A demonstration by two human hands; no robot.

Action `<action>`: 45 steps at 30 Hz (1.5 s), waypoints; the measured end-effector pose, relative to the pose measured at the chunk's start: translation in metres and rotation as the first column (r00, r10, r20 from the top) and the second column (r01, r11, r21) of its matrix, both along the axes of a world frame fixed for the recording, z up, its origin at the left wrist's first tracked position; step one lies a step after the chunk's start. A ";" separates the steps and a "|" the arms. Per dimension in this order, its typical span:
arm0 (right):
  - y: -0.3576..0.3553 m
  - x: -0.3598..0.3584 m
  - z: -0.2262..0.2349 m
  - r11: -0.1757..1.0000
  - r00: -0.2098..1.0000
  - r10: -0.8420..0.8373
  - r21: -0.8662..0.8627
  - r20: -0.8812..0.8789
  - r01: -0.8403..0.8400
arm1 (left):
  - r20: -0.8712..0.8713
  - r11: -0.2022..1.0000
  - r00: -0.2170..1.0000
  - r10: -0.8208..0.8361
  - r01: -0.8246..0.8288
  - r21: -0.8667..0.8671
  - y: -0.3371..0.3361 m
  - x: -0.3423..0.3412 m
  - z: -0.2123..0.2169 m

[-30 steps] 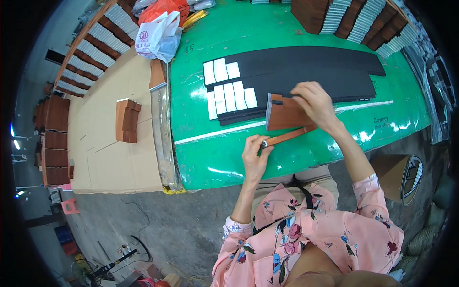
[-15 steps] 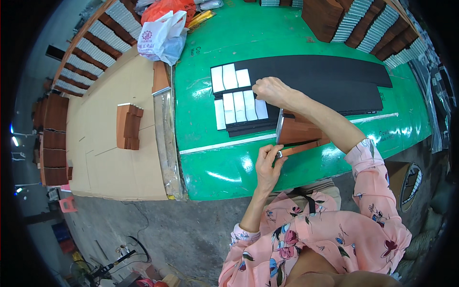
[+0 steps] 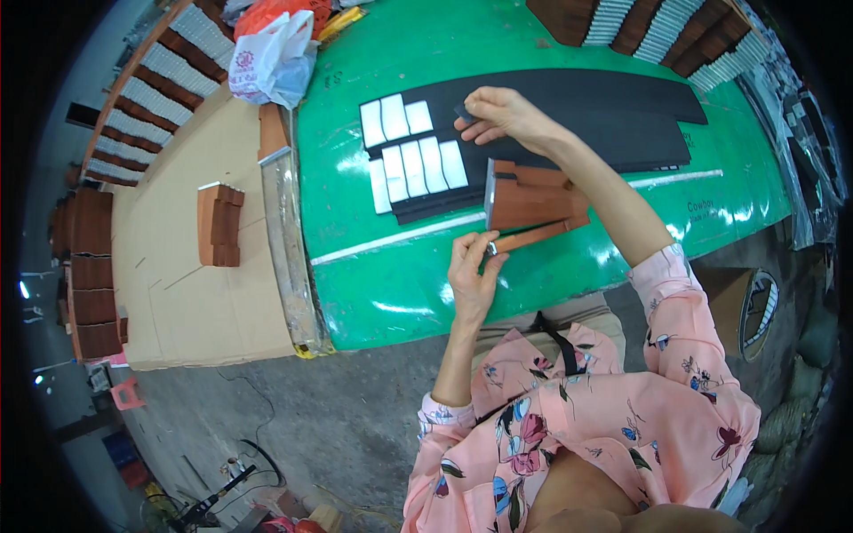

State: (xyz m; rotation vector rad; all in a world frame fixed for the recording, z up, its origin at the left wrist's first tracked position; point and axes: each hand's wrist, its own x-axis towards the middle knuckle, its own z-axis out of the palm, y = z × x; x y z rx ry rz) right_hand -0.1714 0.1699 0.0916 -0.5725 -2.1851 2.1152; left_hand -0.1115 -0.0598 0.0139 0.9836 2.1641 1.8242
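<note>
My left hand pinches the silver-tipped end of a thin brown strip, which lies along the near side of a tapered brown stack with a silvery left edge. Above the stack, my right hand is raised with thumb and forefinger pinching a small dark flat piece; its other fingers are loosely bent. Under and beyond that hand are long black sheets, with two rows of shiny white strips on their left end.
A green-covered table carries the work. To the left, a cardboard-covered surface holds another brown stack. Plastic bags sit at the back left, and brown piles with silvery edges at the back right. An open carton stands at right.
My right hand has moved up and away from the brown stack, and a small dark piece now shows in its fingers. My left hand keeps its pinch; the whole view has shifted slightly.
</note>
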 end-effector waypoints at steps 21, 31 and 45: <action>-0.094 0.138 -0.003 0.562 0.946 0.170 0.816 -0.276 0.137 | 0.027 0.996 1.000 0.014 -0.016 0.090 -0.005 0.000 -0.004; -0.095 0.134 -0.005 0.552 0.946 0.167 0.821 -0.279 0.144 | 0.008 0.998 1.000 0.006 -0.007 0.069 -0.006 -0.001 -0.006; -0.093 0.133 -0.002 0.567 0.946 0.196 0.817 -0.257 0.105 | -0.065 0.998 0.998 0.017 -0.013 0.060 -0.006 -0.003 -0.011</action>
